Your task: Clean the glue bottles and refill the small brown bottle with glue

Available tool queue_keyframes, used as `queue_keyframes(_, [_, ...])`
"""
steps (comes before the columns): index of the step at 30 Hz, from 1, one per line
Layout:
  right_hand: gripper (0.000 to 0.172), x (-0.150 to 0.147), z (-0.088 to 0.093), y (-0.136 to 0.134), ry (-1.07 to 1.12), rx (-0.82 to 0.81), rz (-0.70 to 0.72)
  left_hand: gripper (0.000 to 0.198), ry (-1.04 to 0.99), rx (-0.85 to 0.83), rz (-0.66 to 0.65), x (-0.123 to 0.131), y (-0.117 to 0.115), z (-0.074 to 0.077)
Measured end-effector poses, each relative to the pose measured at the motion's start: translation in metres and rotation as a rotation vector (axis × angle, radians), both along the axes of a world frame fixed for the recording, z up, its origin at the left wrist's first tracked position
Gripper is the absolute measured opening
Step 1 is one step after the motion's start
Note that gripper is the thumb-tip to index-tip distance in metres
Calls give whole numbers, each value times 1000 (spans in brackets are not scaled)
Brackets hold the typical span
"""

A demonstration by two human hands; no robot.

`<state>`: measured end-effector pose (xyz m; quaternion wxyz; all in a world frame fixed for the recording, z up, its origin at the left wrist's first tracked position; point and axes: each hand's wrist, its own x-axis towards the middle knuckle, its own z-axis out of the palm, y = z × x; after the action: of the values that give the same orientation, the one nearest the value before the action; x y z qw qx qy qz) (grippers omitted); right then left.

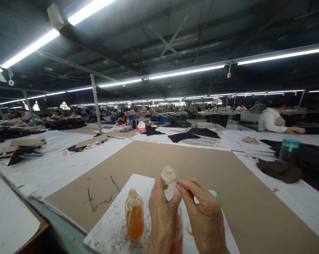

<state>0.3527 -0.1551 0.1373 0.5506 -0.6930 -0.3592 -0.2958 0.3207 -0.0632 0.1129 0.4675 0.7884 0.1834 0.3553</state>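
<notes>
An uncapped clear bottle (pixel 169 173) with orange-red liquid low inside stands upright in front of me. My left hand (pixel 161 215) is wrapped round its upper part. At the right side of the bottle's neck, my right hand (pixel 204 211) is closed, thumb and forefinger pinched together; what they hold, if anything, is too small to tell. A second small bottle (pixel 134 215), open at the top and partly filled with orange liquid, stands left of my hands. Both bottles are over a smudged white board (pixel 117 225). Partly hidden behind my right hand lies a small pale round piece (pixel 189 228).
A pair of thin-framed glasses (pixel 102 201) lies on brown paper (pixel 201 162) to the left. A green object (pixel 219 198) shows beyond my right hand. Farther right are dark brown cloth (pixel 279 170) and a teal-lidded container (pixel 289 150). Other people work at distant tables.
</notes>
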Motion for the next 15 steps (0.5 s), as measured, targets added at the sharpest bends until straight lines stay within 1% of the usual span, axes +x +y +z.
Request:
queue_keyframes(3, [16,-4,2,3,-58,-32,-55,46,-19,-3,1,0,0,-1])
queue_keyframes(7, [20,-6,5,7,-115,-71,-125,44,-28,10,21,0,-3,-2])
queue_keyframes(12, [17,-7,12,10,-15,-144,-210,36,-61,-20,-9,0,-8,-3])
queue_keyframes(15, [17,-9,20,9,40,-226,-214,33,-91,-26,-25,-2,-8,-3])
